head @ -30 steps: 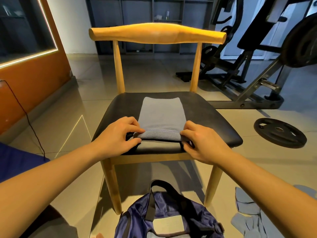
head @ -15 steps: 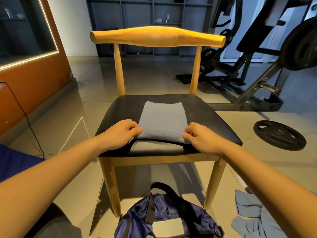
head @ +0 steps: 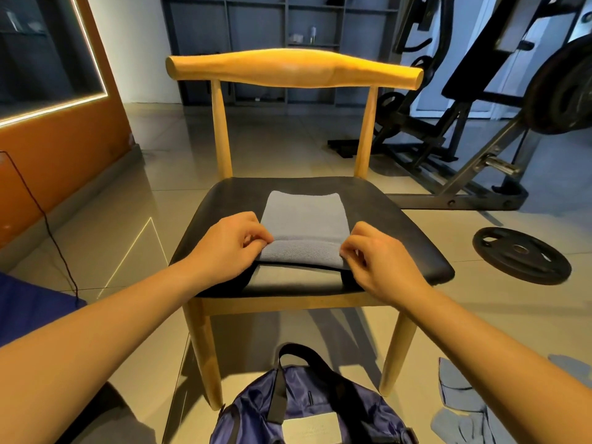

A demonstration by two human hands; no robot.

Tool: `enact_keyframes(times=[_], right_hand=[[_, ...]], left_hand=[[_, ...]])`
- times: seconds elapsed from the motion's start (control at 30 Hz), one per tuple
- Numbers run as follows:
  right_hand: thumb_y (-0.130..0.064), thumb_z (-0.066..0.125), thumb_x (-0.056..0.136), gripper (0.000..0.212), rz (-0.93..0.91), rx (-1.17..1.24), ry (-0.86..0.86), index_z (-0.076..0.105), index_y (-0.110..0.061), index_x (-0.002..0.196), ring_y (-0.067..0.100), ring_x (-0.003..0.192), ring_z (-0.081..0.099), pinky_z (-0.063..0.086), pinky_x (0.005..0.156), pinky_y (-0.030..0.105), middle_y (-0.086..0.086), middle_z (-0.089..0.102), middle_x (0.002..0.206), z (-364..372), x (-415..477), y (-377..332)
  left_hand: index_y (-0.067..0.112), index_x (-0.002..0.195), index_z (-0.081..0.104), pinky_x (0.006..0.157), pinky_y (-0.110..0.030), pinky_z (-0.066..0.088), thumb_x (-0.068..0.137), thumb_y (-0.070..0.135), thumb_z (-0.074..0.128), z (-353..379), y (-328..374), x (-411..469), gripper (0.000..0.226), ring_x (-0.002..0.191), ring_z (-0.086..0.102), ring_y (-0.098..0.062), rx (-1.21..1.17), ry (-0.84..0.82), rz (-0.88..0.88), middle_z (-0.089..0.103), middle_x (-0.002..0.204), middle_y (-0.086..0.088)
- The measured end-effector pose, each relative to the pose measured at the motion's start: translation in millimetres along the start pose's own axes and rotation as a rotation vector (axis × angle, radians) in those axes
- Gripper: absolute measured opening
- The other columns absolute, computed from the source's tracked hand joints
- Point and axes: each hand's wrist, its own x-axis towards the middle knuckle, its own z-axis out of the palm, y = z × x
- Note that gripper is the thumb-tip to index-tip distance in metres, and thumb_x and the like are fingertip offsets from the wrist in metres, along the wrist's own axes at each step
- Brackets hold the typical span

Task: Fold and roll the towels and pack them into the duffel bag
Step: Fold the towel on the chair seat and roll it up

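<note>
Two hands are shown at the centre of the frame, set on a grey-blue towel [head: 302, 216] that lies folded into a narrow strip on the black seat of a wooden chair [head: 400, 232]. The near end of the towel is turned over into a low roll. The left end of that roll is pinched by the left hand [head: 229, 248], with fingers curled and thumb tucked against the cloth. The right end is pinched likewise by the right hand [head: 381, 261], its fingertips closed on the edge. The far end of the towel is laid flat toward the chair back. A navy duffel bag [head: 256, 408] with a black strap is seen on the floor at the bottom centre, just in front of the chair legs, and a pale rectangular patch [head: 312, 427] is visible on top of it. More grey-blue cloth [head: 461, 398] is heaped on the floor at the lower right. A black weight plate [head: 522, 259] is laid flat on the tiles at the right, well apart from the chair
</note>
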Motion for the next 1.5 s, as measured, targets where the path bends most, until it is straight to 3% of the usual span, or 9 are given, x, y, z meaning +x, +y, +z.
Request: enact_keyframes(times=[0.17,0.47,0.63,0.77,0.9,1.07,1.2,1.37,1.5], right_hand=[[-0.037,0.068,0.094,0.023,-0.044,-0.059,-0.078,0.06,-0.024,0.11,0.01,0.089,0.051,0.045,0.071,0.025,-0.009,0.052,0.105,0.3,-7.9,6.4],[-0.024,0.057,0.102,0.013,0.201,0.136,-0.325,0.064,-0.013,0.103,0.02,0.087,0.057,0.046,0.077,0.036,0.001,0.062,0.096,-16.5,17.9,3.4],[-0.011,0.051,0.1,0.029,0.41,0.485,-0.416,0.059,-0.003,0.074,0.015,0.067,0.052,0.045,0.063,0.022,0.008,0.057,0.072,-25.3,24.1,4.2],[-0.018,0.057,0.096,0.019,0.375,0.292,-0.303,0.063,-0.008,0.081,0.018,0.071,0.059,0.05,0.068,0.039,0.007,0.066,0.078,-14.1,23.7,6.3],[-0.017,0.062,0.094,0.005,0.163,0.061,-0.019,0.062,-0.021,0.09,0.019,0.079,0.056,0.047,0.067,0.037,-0.007,0.058,0.089,-7.5,14.3,-4.1],[-0.021,0.056,0.096,0.015,-0.112,-0.12,0.06,0.068,-0.015,0.102,0.025,0.077,0.059,0.05,0.058,0.039,0.002,0.058,0.1,-0.3,-6.2,-12.1],[-0.046,0.062,0.094,0.035,-0.117,-0.214,-0.035,0.065,-0.019,0.117,0.019,0.087,0.058,0.05,0.064,0.03,-0.001,0.058,0.107,-1.8,-12.4,-8.9],[-0.039,0.053,0.103,0.027,0.055,-0.066,-0.089,0.066,-0.021,0.118,0.02,0.093,0.059,0.05,0.075,0.035,-0.003,0.057,0.11,-3.2,-5.0,-8.6],[-0.037,0.045,0.105,0.029,0.112,-0.237,-0.053,0.069,-0.021,0.107,0.025,0.1,0.054,0.042,0.082,0.039,0.001,0.058,0.104,-6.1,7.8,-7.8]], left_hand=[[0.03,0.127,0.069,0.084,-0.023,0.048,0.091,0.045,0.07,-2.7,-8.8,-5.3,0.039,0.1,0.05,-0.008,0.165,-0.121,0.099,0.053,0.107,0.017],[0.024,0.109,0.067,0.082,-0.025,0.043,0.101,0.039,0.056,-4.0,-3.2,5.6,0.02,0.096,0.053,-0.012,0.018,-0.19,-0.078,0.061,0.1,0.007],[0.026,0.104,0.065,0.079,-0.018,0.047,0.102,0.031,0.057,-5.1,0.6,8.8,0.009,0.094,0.064,-0.013,-0.225,-0.179,-0.176,0.068,0.1,0.004],[0.024,0.098,0.067,0.074,-0.02,0.048,0.099,0.038,0.061,-3.4,-1.7,12.7,0.015,0.084,0.064,-0.014,-0.182,-0.178,-0.21,0.069,0.089,0.002],[0.024,0.091,0.066,0.068,-0.014,0.041,0.094,0.029,0.071,3.0,0.9,13.3,0.008,0.076,0.059,-0.011,-0.112,0.023,-0.146,0.063,0.083,0.007],[0.024,0.099,0.076,0.076,-0.021,0.048,0.097,0.029,0.066,10.1,2.4,7.7,0.011,0.088,0.057,-0.008,0.052,0.088,0.063,0.059,0.094,0.012],[0.029,0.116,0.074,0.085,-0.026,0.048,0.094,0.053,0.063,3.2,-5.4,2.6,0.035,0.099,0.051,-0.008,0.193,-0.04,0.186,0.06,0.11,0.015],[0.032,0.128,0.066,0.092,-0.03,0.046,0.093,0.057,0.058,7.0,-11.8,5.7,0.044,0.106,0.046,-0.007,0.212,-0.084,0.158,0.056,0.121,0.014],[0.028,0.127,0.063,0.094,-0.03,0.042,0.099,0.051,0.052,13.7,-9.2,13.9,0.038,0.106,0.043,-0.008,0.153,-0.128,0.063,0.048,0.118,0.014]])
